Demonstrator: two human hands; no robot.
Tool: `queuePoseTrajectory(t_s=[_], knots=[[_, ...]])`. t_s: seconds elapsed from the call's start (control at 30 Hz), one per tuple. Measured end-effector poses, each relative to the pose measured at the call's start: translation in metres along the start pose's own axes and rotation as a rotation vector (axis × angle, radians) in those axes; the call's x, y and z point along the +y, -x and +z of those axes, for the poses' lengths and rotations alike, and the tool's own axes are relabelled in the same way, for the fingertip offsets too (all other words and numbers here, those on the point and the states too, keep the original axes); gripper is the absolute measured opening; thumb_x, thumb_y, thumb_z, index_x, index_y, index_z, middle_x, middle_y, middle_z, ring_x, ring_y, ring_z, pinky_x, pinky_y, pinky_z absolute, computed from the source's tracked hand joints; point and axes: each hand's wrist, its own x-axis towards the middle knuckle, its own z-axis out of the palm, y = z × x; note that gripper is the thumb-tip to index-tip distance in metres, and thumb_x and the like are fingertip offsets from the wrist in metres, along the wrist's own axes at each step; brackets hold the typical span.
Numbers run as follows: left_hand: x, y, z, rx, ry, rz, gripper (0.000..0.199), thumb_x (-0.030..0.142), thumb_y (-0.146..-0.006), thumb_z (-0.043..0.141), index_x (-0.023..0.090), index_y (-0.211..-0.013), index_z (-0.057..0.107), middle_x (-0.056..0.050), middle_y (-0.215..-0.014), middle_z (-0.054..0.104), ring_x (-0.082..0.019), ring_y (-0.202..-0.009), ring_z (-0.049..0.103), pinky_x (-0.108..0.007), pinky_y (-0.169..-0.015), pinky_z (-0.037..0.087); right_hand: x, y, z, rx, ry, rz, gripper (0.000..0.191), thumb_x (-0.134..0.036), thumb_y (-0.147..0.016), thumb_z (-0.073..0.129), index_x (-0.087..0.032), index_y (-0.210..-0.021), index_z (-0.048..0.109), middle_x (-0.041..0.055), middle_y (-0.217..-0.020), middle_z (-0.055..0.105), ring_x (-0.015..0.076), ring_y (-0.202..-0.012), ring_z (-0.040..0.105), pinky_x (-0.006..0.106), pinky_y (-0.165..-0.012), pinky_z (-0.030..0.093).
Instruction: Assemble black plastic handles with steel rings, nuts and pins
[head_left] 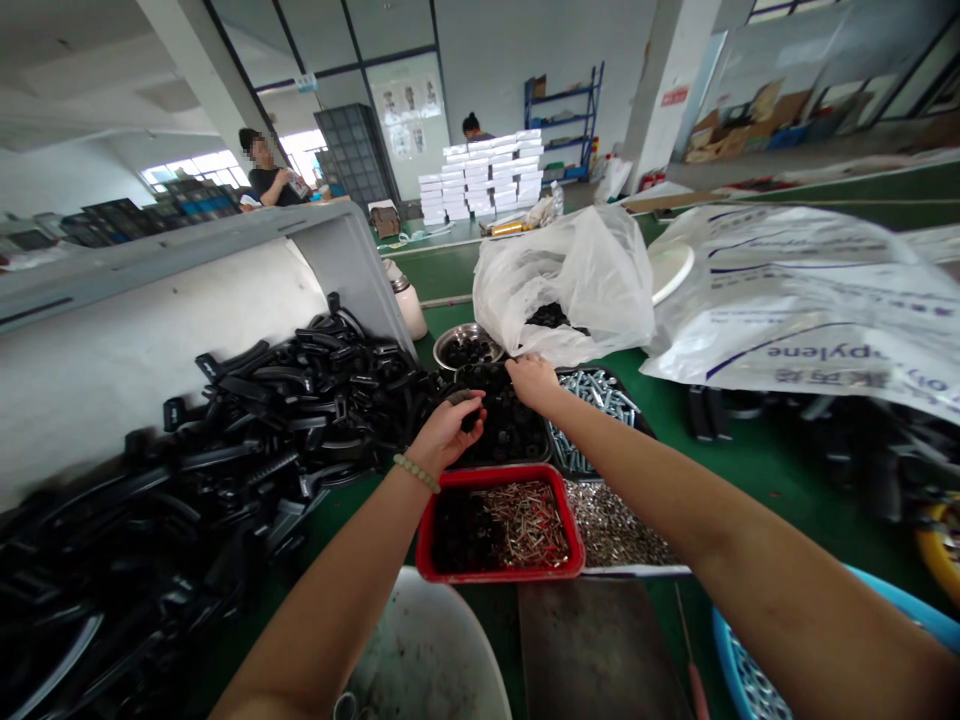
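Nearby: a white basin (427, 650) sits at the near edge, and a blue plastic basket (750, 640) of steel parts sits at near right.

Red tray: this red plastic tray (499, 472) holds small black parts and a heap of steel pins.

Left hand: the left hand (446, 435), with a beaded bracelet (416, 472) at the wrist, is curled around a small black part (469, 415), apparently gripping it.

Right hand: the right hand (532, 380) is palm down with its fingers loosely spread, at the far edge of a black tray (506, 425) of small black parts. It shows no clear hold on anything.

Handling: the small parts lie loose, so picking them singly with the fingertips looks the tidiest way, keeping them clear of the pins.

Beside the hands: a heap of black plastic handles (277, 420) lies left; silver bolts (592, 400) and small steel nuts (611, 525) sit right on the green counter (765, 500).

Beyond: a steel bowl (465, 345) of black parts sits before a white plastic bag (562, 285), with a printed polypropylene sack (795, 290) at right.

Far: two co-workers (266, 170) are at work, near stacked white boxes (480, 178) and a blue shelf rack (562, 115).
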Motion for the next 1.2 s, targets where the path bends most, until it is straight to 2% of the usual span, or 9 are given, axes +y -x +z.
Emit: queuePoseTrajectory(t_s=[0.3, 0.53, 0.63, 0.73, 0.83, 0.9, 0.97, 1.03, 1.2], knots=[[-0.01, -0.012, 0.01, 0.015, 0.009, 0.043, 0.011, 0.008, -0.074, 0.065, 0.015, -0.083, 0.063, 0.001, -0.07, 0.056, -0.006, -0.059, 0.058, -0.014, -0.05, 0.045, 0.011, 0.002, -0.001, -0.063, 0.002, -0.037, 0.026, -0.019, -0.084, 0.05, -0.016, -0.107, 0.063, 0.0162, -0.112, 0.061, 0.0286, -0.11, 0.05, 0.039, -0.089, 0.041], [-0.001, -0.016, 0.007, 0.045, -0.008, 0.086, 0.013, 0.007, -0.073, 0.065, 0.016, -0.083, 0.063, 0.001, -0.07, 0.057, -0.005, -0.058, 0.057, -0.013, -0.048, 0.042, 0.011, -0.01, 0.002, -0.033, -0.13, -0.002, 0.023, -0.01, -0.076, 0.056, -0.007, -0.096, 0.066, 0.0234, -0.109, 0.061, 0.0328, -0.111, 0.05, 0.043, -0.091, 0.039], [0.003, -0.015, 0.005, 0.041, -0.011, 0.096, 0.012, 0.007, -0.076, 0.063, 0.015, -0.085, 0.063, 0.002, -0.069, 0.056, -0.005, -0.058, 0.056, -0.012, -0.047, 0.042, 0.011, -0.007, -0.001, 0.021, -0.259, -0.001, 0.027, -0.014, -0.078, 0.057, -0.006, -0.102, 0.062, 0.0216, -0.111, 0.06, 0.0288, -0.106, 0.054, 0.04, -0.09, 0.042], [0.004, -0.017, 0.007, 0.003, -0.006, 0.087, 0.005, 0.012, -0.078, 0.063, 0.013, -0.083, 0.063, 0.0, -0.072, 0.058, -0.004, -0.056, 0.055, -0.012, -0.046, 0.042, 0.005, 0.002, -0.004, 0.047, -0.409, -0.043, 0.028, -0.025, -0.085, 0.053, -0.011, -0.108, 0.059, 0.0115, -0.106, 0.064, 0.0184, -0.093, 0.061, 0.031, -0.084, 0.047], [0.004, -0.02, 0.012, -0.057, -0.011, 0.082, 0.007, 0.017, -0.077, 0.067, 0.012, -0.077, 0.062, -0.001, -0.071, 0.058, -0.004, -0.055, 0.053, -0.012, -0.044, 0.042, -0.002, 0.012, -0.006, 0.066, -0.792, -0.166, 0.027, -0.03, -0.082, 0.058, -0.016, -0.105, 0.059, 0.0042, -0.098, 0.068, 0.0138, -0.086, 0.063, 0.027, -0.08, 0.049], [0.005, -0.02, 0.015, -0.081, -0.02, 0.09, 0.009, 0.017, -0.075, 0.069, 0.012, -0.077, 0.061, 0.0, -0.068, 0.056, -0.004, -0.054, 0.052, -0.011, -0.044, 0.041, -0.005, 0.016, -0.007, 0.07, -1.101, -0.232, 0.026, -0.029, -0.076, 0.064, -0.016, -0.098, 0.061, 0.0029, -0.093, 0.068, 0.0141, -0.085, 0.063, 0.029, -0.081, 0.049], [0.005, -0.019, 0.015, -0.085, -0.03, 0.099, 0.011, 0.016, -0.073, 0.071, 0.013, -0.077, 0.061, 0.001, -0.066, 0.055, -0.003, -0.053, 0.052, -0.01, -0.044, 0.041, -0.005, 0.019, -0.009, 0.042, -1.267, -0.251, 0.026, -0.028, -0.071, 0.068, -0.017, -0.094, 0.062, 0.0019, -0.089, 0.068, 0.0143, -0.082, 0.063, 0.031, -0.082, 0.05], [0.005, -0.017, 0.015, -0.078, -0.044, 0.104, 0.011, 0.015, -0.073, 0.071, 0.012, -0.077, 0.061, 0.001, -0.065, 0.055, -0.003, -0.053, 0.052, -0.01, -0.044, 0.041, -0.006, 0.023, -0.011, 0.031, -1.291, -0.26, 0.026, -0.027, -0.07, 0.069, -0.017, -0.093, 0.063, 0.0016, -0.087, 0.068, 0.0145, -0.081, 0.063, 0.032, -0.082, 0.05], [0.003, -0.017, 0.013, -0.054, -0.088, 0.135, 0.008, 0.013, -0.075, 0.067, 0.012, -0.077, 0.06, 0.001, -0.064, 0.054, -0.003, -0.053, 0.051, -0.01, -0.045, 0.04, -0.008, 0.03, -0.01, 0.133, -1.154, -0.266, 0.024, -0.025, -0.075, 0.065, -0.018, -0.098, 0.063, 0.0038, -0.093, 0.068, 0.0158, -0.085, 0.063, 0.033, -0.083, 0.05]])
